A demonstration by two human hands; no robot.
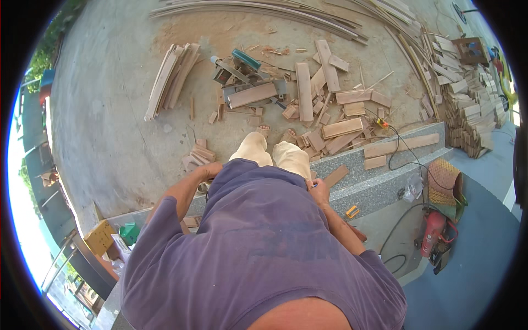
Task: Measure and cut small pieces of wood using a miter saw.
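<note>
Seated on a grey stone step, I have both arms down beside my thighs. My left hand is by my left hip, next to a small pile of short wood pieces; its fingers are mostly hidden. Beside my right thigh, my right hand is closed, with a small blue object showing at its fingers. A flat wooden piece lies just beyond that hand. Ahead of my feet stands a teal and silver power saw, with a board lying across it.
Boards and offcuts are scattered right of the saw. Stacked planks lie to its left, long strips behind. On the right are a wood heap, a black cable, a woven basket and a red machine.
</note>
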